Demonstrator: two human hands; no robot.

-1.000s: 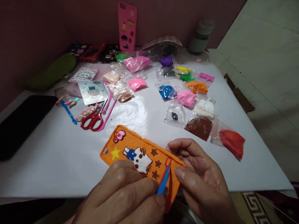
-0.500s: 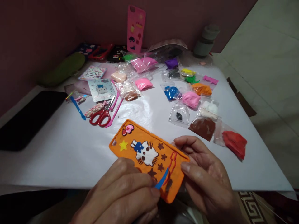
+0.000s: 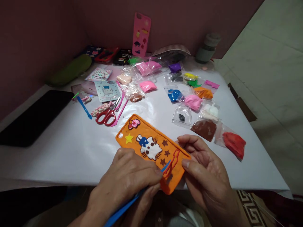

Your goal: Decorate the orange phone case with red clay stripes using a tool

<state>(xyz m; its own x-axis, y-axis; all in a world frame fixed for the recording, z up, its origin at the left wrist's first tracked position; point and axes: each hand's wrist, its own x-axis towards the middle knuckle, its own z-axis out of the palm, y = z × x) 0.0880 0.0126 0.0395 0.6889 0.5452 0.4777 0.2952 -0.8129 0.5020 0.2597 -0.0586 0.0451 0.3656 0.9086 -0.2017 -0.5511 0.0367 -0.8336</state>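
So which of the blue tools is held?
The blue tool in the left hand, tip over the orange case; the other lies left of the red scissors.

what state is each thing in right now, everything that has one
Orange case: decorated face up, held at one end by the right hand
Blue tool: gripped in the left hand, tip at the orange case
Pink case: propped upright
Bottle: upright, capped
Scissors: lying flat, blade opening hard to tell
Black slab: lying flat, dark
Black lump: inside a clear bag
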